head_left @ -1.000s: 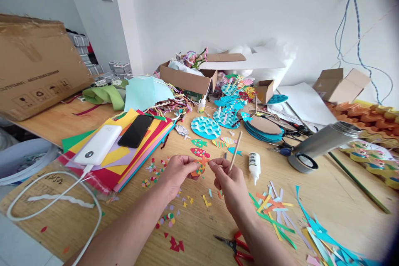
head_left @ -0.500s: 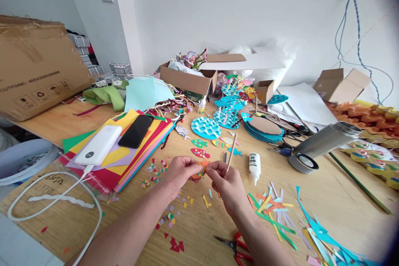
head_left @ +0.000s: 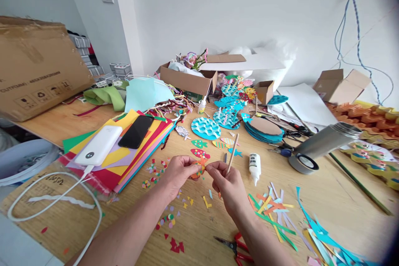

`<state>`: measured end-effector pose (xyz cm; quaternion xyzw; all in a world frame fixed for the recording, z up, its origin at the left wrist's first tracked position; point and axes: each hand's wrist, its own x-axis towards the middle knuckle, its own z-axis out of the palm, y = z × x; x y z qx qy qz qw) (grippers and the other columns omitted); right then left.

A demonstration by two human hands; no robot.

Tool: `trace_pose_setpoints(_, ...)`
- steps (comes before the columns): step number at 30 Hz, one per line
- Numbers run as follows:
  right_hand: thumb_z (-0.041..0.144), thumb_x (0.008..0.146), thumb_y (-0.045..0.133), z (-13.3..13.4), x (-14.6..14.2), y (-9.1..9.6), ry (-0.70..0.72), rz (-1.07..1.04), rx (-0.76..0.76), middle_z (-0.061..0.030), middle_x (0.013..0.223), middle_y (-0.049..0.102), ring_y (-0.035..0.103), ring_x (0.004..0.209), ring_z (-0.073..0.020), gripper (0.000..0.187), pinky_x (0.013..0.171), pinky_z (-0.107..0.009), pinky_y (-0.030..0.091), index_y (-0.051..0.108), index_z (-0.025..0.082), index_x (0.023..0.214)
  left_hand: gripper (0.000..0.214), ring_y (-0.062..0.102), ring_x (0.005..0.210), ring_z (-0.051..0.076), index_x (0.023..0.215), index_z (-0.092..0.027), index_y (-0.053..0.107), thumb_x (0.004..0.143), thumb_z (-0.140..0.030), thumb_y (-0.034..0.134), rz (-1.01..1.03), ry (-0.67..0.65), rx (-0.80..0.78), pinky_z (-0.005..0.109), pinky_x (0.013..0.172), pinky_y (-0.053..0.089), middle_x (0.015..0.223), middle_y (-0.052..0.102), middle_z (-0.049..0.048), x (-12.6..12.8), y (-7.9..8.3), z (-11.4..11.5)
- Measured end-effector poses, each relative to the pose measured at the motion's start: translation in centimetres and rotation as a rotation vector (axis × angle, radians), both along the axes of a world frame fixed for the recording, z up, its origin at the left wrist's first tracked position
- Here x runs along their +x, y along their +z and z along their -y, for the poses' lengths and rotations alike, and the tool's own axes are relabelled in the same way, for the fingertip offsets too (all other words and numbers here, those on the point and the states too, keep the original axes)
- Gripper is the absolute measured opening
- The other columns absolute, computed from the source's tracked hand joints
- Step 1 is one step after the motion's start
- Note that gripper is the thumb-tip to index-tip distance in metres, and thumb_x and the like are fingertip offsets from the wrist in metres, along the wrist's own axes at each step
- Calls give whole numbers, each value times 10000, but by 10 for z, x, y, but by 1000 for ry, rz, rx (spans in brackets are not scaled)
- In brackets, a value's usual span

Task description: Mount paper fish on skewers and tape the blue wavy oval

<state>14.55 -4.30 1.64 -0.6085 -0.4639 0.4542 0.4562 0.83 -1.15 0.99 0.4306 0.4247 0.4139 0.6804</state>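
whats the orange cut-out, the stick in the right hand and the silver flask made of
Orange cut-out: probably matte paper or thin card; it looks thin and has no shine, though fingers partly hide it.
Stick: likely bare wood, judging by its pale tan, dull surface.
Silver flask: seemingly metal, perhaps steel, given its grey sheen.

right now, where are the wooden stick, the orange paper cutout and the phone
Wooden stick (head_left: 232, 152): head view, on its upper shaft.
Orange paper cutout (head_left: 201, 170): head view, on its uncovered part.
Phone (head_left: 136, 131): head view, middle of its black screen.
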Motion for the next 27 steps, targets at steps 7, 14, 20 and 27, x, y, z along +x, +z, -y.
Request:
trace_pose_setpoints(7, 441, 675, 646, -2, 1, -5, 46, 44, -7, 71, 450, 378, 296, 400, -68, 296, 390, -205, 197, 600, 149, 696, 224, 509, 524, 93, 568, -125, 604, 609, -301, 736, 16, 0, 2, 229, 551, 404, 541, 538, -27, 0, 0, 0)
trace_pose_setpoints(14, 437, 692, 609, -1, 2, -3, 44, 93, -6, 72, 466, 364, 306, 413, -76, 285, 405, -211, 195, 586, 153, 710, 198, 533, 599, 105, 692, -124, 650, 633, -302, 710, 19, -65, -23, 242, 597, 431, 652, 595, 0, -2, 0, 0)
trace_pose_setpoints(20, 400, 717, 579, -1, 0, -3, 120, 211, 34, 79, 453, 327, 250, 433, -75, 249, 425, -219, 172, 580, 153, 688, 146, 471, 596, 95, 628, -136, 610, 652, -272, 657, -97, 9, 73, 215, 569, 364, 600, 533, -24, -4, 2, -1)
trace_pose_setpoints(27, 404, 749, 526, 1, -1, -3, 112, 316, 71, 84, 454, 294, 246, 431, -82, 271, 427, -226, 168, 608, 147, 726, 184, 368, 553, 83, 555, -146, 527, 679, -263, 594, -211, 29, 173, 218, 537, 277, 533, 423, -52, -4, -3, -3)
